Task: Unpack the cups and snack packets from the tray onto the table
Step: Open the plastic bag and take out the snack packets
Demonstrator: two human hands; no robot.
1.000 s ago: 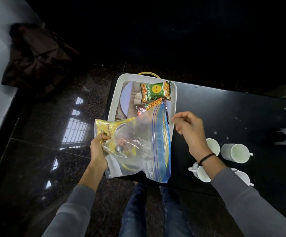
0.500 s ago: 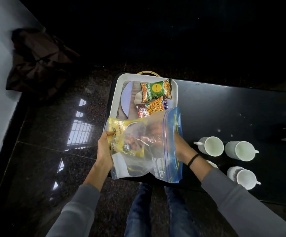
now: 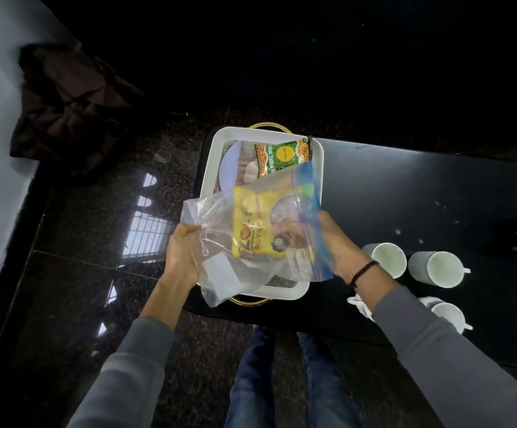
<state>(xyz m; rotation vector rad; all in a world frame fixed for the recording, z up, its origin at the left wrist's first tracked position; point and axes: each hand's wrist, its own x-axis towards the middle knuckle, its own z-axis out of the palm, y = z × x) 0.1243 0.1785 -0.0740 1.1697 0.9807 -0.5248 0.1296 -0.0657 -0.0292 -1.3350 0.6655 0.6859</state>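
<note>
Your left hand [image 3: 183,251] grips the closed end of a clear zip bag [image 3: 251,239] above the white tray [image 3: 214,149]. Your right hand [image 3: 322,239] reaches into its open mouth, fingers around a yellow packet [image 3: 251,220]. A green packet [image 3: 281,156] lies in the tray; white cups [image 3: 383,259] stand on the black tabletop [image 3: 405,186].

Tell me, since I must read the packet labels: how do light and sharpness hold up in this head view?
Head view: dim, background black; the table shows faint sheen. The floor mirrors a bright window. The zip bag glints and veils the yellow packet, print smeared. The green packet reads partly. Edges bow, wide-angle.
</note>
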